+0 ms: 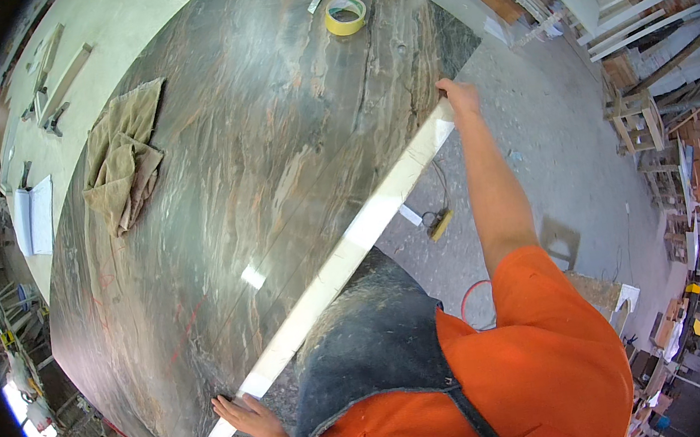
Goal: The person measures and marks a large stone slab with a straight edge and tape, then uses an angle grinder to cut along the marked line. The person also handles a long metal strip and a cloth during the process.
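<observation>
A long white straightedge [336,282] lies diagonally along the near edge of a polished brown-grey stone slab [276,175] with streaky veins. My right hand [462,98] is closed around its far right end, thumb and fingers at the slab's edge. At the near left end, my left hand [254,419] rests against the bar with fingers stretched out and apart. Faint red marks and a thin line show on the slab's near left part. A roll of yellow tape [335,27] sits toward the far side. A crumpled olive-brown cloth [122,154] lies on the left.
A second, paler slab [158,11] lies beyond, carrying clamps [52,123] and an open notebook [35,218]. Below to the right is a grey floor [569,168] with a yellow-headed brush-like item [440,225] and a red hose [465,296]. Racks and wood pieces [646,124] stand at far right.
</observation>
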Motion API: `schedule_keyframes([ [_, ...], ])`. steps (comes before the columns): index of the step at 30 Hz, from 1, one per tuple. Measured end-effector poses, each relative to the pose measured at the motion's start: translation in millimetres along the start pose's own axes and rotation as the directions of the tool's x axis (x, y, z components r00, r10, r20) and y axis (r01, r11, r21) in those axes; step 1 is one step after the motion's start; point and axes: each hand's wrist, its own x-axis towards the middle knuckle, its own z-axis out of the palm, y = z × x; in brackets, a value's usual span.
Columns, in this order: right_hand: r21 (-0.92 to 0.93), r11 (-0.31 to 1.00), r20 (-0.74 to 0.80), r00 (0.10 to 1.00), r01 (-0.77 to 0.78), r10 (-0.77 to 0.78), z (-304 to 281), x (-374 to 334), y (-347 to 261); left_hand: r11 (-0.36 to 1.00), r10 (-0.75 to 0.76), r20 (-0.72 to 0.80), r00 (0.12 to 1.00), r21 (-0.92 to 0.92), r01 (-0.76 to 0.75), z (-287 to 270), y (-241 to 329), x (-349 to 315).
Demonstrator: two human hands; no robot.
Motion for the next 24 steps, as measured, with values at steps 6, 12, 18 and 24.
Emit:
schedule_keyframes([
  [6,-0.070,0.997,0.001,0.999,0.035,-0.035,2,-8,-16,0.999,-0.048,0.007,0.999,0.013,0.048,4,1,-2],
  [12,-0.093,0.992,0.023,0.997,0.081,-0.080,2,-3,-17,0.998,-0.044,-0.002,0.999,0.032,0.044,7,-1,-2],
  [18,-0.108,0.992,0.052,0.997,0.069,-0.063,3,8,-10,0.999,-0.024,-0.028,0.999,0.028,0.025,7,-1,-3],
  [24,-0.099,0.992,0.024,0.997,0.078,-0.076,5,9,-9,0.999,-0.037,-0.025,0.999,0.031,0.038,7,0,-3],
])
